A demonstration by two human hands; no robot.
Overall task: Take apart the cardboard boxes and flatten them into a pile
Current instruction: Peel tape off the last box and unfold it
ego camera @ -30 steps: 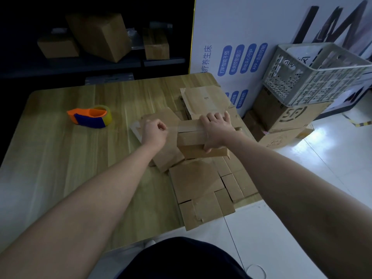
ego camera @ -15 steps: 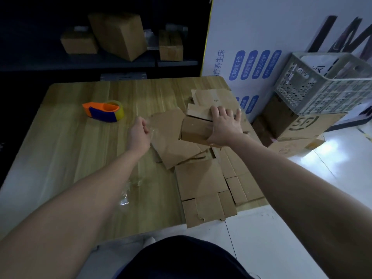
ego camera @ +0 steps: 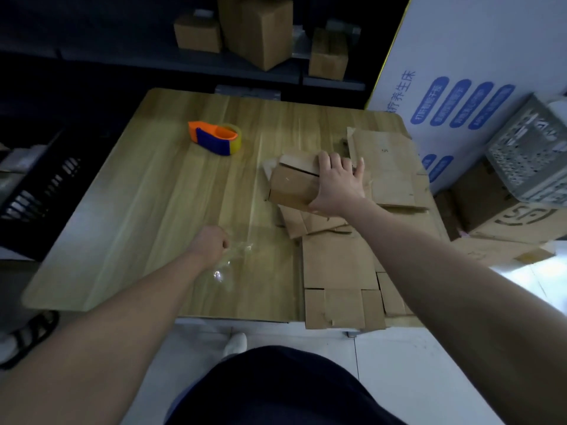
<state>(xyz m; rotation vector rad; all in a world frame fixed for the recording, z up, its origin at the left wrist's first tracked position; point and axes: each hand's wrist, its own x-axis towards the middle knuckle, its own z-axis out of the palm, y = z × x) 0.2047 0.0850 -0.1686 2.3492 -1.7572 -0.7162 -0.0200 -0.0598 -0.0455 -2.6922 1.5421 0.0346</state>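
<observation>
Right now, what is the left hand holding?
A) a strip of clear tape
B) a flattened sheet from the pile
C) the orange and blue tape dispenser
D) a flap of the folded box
A: the left hand pinches a crumpled strip of clear tape, apart from the box that the right hand grips; the tape dispenser lies untouched.

One assembled cardboard box (ego camera: 291, 185) mid-frame. Several flattened boxes (ego camera: 337, 265) at lower right, exact number unclear. Three shelf boxes (ego camera: 257, 29) along the top. One tape dispenser (ego camera: 214, 138), one clear tape strip (ego camera: 237, 251), one grey crate (ego camera: 534, 161). Two hands: left hand (ego camera: 210, 245), right hand (ego camera: 336, 187).
</observation>
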